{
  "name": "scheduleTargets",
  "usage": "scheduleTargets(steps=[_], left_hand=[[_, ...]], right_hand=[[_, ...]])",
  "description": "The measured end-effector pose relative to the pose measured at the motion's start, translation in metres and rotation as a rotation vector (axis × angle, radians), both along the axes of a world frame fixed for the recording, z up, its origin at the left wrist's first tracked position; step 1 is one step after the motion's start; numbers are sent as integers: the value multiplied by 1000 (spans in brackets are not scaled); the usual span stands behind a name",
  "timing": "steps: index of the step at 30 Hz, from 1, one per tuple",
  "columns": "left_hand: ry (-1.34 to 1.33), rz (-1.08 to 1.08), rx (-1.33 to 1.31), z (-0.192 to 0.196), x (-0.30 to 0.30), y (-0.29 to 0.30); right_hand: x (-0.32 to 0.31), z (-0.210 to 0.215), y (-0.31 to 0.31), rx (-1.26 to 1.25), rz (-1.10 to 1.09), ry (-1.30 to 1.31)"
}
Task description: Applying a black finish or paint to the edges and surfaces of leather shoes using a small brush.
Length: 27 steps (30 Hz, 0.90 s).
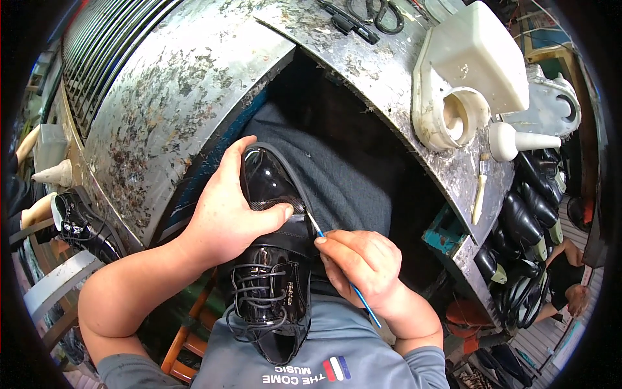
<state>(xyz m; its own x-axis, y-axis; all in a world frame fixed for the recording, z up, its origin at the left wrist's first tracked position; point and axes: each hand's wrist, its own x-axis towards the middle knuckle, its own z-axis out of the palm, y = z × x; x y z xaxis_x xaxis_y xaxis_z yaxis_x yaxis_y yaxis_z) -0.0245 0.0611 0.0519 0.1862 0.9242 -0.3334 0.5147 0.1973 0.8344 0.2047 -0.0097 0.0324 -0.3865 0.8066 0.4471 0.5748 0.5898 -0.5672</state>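
A glossy black lace-up shoe point(264, 295) lies over my lap, toe pointing away from me and heel against my grey shirt. My left hand point(220, 214) grips its front part, fingers along the left side and thumb pressed across the upper. In my right hand point(366, 266) a thin blue-handled brush point(366, 305) is pinched between thumb and fingers. Its tip meets the right edge of the shoe, where the upper joins the sole, just beside my left thumb. The fingers under the shoe are hidden.
The worn metal bench point(162, 97) curves around my knees. On its right part stand a white glue pot point(470, 71), a pale-handled brush point(480, 198) and scissors point(387, 19). Several black shoes point(521, 217) hang at right. Another person's hand point(40, 209) is near a black shoe point(81, 223) at left.
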Motion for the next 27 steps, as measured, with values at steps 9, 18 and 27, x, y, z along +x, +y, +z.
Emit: scheduleTargets(steps=[9,18,27], left_hand=[[-46,25,-34,0,0,0],[-57,22,-33,3,-1,0],[-222,113,-141,2,-11,-1]], right_hand=[[1,4,-2,-28,-7,34],[2,8,-1,-57,2,58],[19,7,-10,-274,-60,205]])
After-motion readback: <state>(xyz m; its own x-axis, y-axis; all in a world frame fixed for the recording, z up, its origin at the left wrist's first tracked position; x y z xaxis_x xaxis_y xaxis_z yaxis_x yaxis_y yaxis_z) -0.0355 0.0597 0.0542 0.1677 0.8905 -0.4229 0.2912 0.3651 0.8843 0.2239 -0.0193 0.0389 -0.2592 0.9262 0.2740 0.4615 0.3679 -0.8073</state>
